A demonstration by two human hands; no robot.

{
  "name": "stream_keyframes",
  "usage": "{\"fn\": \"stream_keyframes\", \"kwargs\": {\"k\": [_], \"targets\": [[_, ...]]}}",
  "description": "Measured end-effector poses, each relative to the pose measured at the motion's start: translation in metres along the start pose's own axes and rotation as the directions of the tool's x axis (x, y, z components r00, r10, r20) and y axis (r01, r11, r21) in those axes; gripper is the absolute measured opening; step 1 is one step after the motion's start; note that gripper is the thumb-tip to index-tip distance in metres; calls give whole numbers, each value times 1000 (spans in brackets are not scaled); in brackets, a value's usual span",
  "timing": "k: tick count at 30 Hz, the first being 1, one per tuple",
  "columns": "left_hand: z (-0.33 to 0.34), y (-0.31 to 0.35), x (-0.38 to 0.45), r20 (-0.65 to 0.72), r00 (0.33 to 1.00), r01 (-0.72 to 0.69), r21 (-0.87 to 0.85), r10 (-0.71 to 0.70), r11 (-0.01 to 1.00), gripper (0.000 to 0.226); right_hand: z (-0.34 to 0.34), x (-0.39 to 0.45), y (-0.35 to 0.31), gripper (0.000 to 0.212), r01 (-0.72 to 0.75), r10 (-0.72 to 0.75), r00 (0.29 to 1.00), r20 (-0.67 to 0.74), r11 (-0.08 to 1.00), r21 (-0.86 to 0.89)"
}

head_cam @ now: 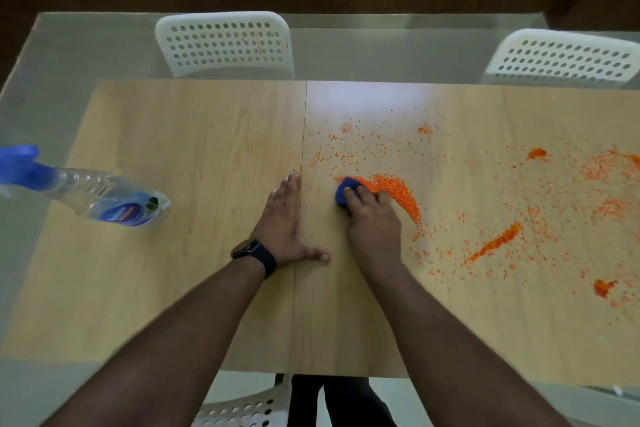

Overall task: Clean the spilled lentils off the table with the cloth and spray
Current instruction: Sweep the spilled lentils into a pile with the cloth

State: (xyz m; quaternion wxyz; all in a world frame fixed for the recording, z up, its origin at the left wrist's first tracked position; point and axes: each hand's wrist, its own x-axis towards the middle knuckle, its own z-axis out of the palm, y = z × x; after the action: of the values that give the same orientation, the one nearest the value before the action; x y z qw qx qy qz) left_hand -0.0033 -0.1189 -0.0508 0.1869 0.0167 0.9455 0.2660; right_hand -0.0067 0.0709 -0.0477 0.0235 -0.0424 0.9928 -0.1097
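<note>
Orange lentils lie heaped against the blue cloth bunched under my right hand, fingers curled around it. My left hand rests flat, fingers spread, on the table. The spray bottle stands far left.

Spray bottle left; lentils right, on table.

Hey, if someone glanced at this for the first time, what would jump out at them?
The orange lentils scattered across the right half of the wooden table, heaped in an arc beside the right hand, which presses a blue cloth against them. The left hand lies flat near the middle, and a spray bottle lies at far left.
</note>
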Motion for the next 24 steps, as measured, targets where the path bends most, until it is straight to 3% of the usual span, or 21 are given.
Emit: {"fn": "stream_keyframes", "kwargs": {"k": [4, 6, 10, 13, 16, 19, 24], "targets": [[-5, -4, 4, 9, 1000, 12, 0, -12, 1000, 169, -9, 6, 16, 58, -230, 231, 973, -19, 971, 69], [-9, -8, 7, 9, 1000, 22, 7, -22, 1000, 169, -13, -1, 12, 61, -239, 245, 968, -53, 966, 103], [-18, -15, 13, 7, 1000, 27, 13, -27, 1000, 169, -13, -20, -25, 67, -17, 28, 996, -79, 992, 129], [-24, -21, 19, -1, 1000, 11, -26, -11, 1000, 160, 2, -24, -56, 64, 190, -190, 982, -11, 978, 89], [-27, -28, 26, 2, 999, -34, -40, 34, 999, 150, 14, -15, -70, 58, 254, -256, 966, 32, 966, 38], [-27, -31, 28, 14, 999, -30, -3, 30, 1000, 163, 8, 9, -64, 71, 141, -141, 987, 72, 990, -5], [-28, -31, 33, 21, 999, -35, 29, 35, 999, 176, -3, 46, -19, 55, -134, 134, 991, -26, 991, -1]]}}
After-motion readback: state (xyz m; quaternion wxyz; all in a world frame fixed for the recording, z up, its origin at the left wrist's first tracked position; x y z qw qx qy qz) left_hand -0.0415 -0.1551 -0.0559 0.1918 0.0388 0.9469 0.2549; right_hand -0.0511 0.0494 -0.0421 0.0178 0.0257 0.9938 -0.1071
